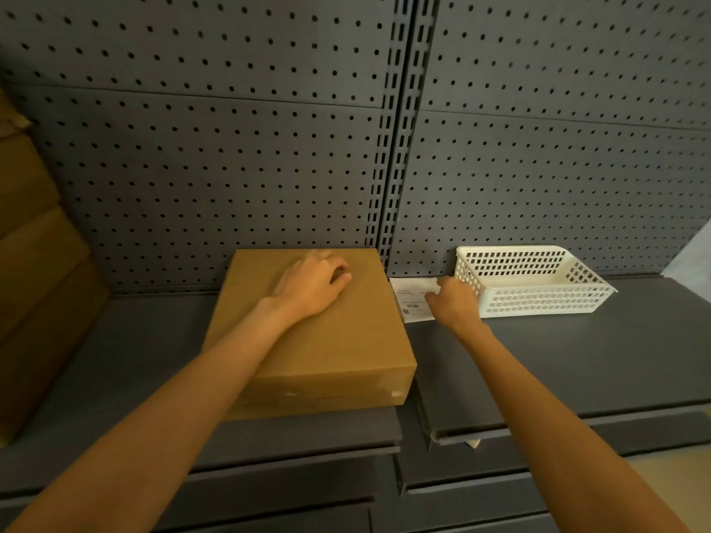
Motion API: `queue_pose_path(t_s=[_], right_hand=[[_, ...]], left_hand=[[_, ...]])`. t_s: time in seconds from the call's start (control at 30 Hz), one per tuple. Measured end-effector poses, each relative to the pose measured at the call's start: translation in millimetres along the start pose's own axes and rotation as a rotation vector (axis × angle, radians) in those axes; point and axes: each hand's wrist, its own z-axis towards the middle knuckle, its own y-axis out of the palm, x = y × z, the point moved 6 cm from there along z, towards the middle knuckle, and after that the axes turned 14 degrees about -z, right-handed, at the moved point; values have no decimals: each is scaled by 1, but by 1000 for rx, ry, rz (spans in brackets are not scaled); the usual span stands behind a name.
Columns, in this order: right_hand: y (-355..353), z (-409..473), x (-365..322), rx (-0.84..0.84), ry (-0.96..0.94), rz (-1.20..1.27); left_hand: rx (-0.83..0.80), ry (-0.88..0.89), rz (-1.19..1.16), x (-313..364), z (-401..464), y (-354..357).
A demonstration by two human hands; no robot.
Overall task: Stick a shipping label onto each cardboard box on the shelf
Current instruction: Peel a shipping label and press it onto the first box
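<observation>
Cardboard box (311,332) sits at the shelf (577,359) back edge; your left hand (313,286) rests on it, fingers relaxed, steadying it, while your right hand (452,302) pinches the shipping label (411,298) beside the white basket (527,280).

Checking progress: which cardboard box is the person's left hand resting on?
The flat cardboard box lying alone mid-shelf, under the left hand. The other boxes sit stacked at the far left, untouched.
</observation>
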Motion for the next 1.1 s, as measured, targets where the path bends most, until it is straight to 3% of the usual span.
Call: queue_pose_path(t_s=[0.37,0.6,0.93,1.1], right_hand=[[31,24,14,-58,35,-66],[11,18,11,211,-10,-16],[11,16,19,184,59,115],[-18,17,12,267,41,231]], left_hand=[[32,23,15,-7,3,4],[37,36,24,-5,3,4],[40,36,7,-5,2,3],[63,42,-23,-6,3,2]])
